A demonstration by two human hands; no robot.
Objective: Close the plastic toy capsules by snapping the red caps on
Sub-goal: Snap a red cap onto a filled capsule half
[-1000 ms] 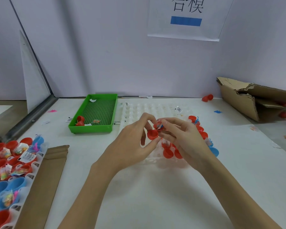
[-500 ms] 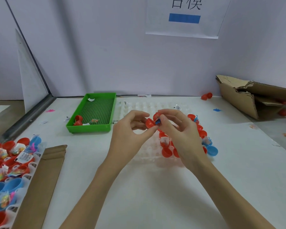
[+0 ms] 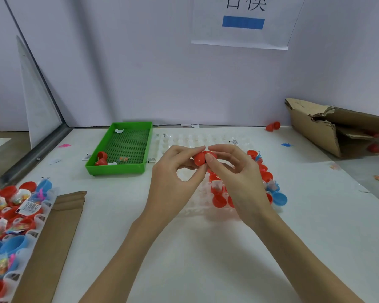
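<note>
**Two hands press a red capsule together above the clear tray**

The left hand (image 3: 173,178) and the right hand (image 3: 239,176) both pinch one red capsule (image 3: 202,157), thumbs below and fingertips on top, just above the clear tray (image 3: 197,138). Probably this two-sided hold lets the cap be pushed straight on. More open capsules (image 3: 219,200) wait in the tray, under the right hand.

Red capsule (image 3: 200,159); green gridded tray (image 3: 118,169)

Both bare forearms reach forward above the table as the left hand (image 3: 173,173) and right hand (image 3: 239,171) meet fingertip to fingertip, fingers curled, pinching together.
</note>
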